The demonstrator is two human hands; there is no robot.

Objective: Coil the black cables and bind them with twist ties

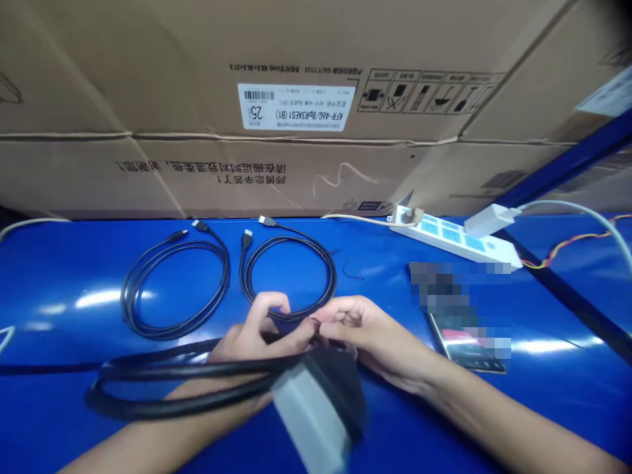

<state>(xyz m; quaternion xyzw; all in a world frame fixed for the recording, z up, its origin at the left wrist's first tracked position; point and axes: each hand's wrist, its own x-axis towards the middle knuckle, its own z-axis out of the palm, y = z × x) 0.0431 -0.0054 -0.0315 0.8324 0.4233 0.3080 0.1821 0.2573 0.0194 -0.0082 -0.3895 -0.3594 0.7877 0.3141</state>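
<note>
head view: my left hand point(257, 332) is curled in, mostly closed around part of a thick black cable point(148, 413); can't tell how tight, strands cover it. my right hand point(365, 326) is closed to a pinch, thumb and index on a thin dark tie point(316, 322), tips meeting the left fingers. cable is looped, in front of my left wrist, its plug point(309, 418) with the pale cover hanging nearest the camera, blurred. past my hands, on the blue table point(419, 434): two coiled thin black cables, left coil point(129, 306) and right coil point(332, 273), the latter just behind my fingers. phone point(467, 345), partly pixelated, lies right of my right hand. white power strip point(444, 236) behind it, white adapter point(491, 220) plugged in. cardboard box point(187, 72) along the back, printing upside down.
</note>
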